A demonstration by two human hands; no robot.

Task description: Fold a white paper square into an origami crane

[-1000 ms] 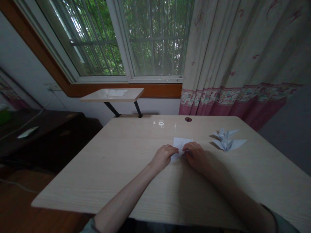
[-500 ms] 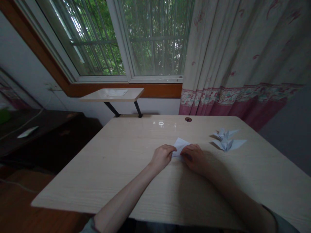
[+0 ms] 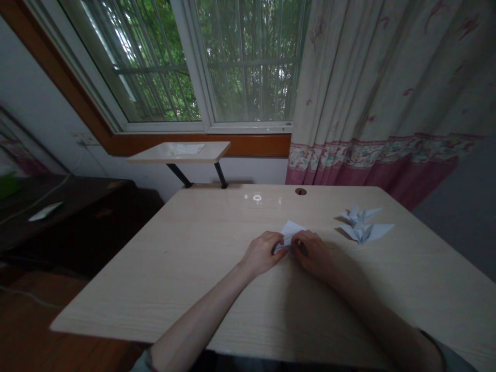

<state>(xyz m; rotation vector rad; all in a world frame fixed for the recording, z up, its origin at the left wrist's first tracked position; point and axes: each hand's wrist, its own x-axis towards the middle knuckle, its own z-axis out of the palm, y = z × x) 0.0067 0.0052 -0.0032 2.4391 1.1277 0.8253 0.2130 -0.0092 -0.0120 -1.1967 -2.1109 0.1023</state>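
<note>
No text, label, brand, number or sign can be read. The paper [image 3: 291,228] shows no legible mark, and neither do the two cranes [image 3: 366,233]. The sheet [image 3: 188,149] on the shelf [image 3: 217,149] (pale and small from here) and the slim item [image 3: 45,211] on the dark table [image 3: 87,195] are too indistinct to tell. The curtain [image 3: 344,98] carries printed red motifs and a floral band, pattern rather than lettering.

Between my fingers [image 3: 309,238] the paper [image 3: 291,228] is white, like the folded shapes [image 3: 362,232]; my sleeves [image 3: 451,354] are grey-green. My tabletop [image 3: 194,248] is pale beige with faint wood grain. The curtain [image 3: 349,77] is cream with small reddish flowers [image 3: 371,119], a multicoloured floral band [image 3: 387,147] and a deep pink hem [image 3: 387,171].
</note>
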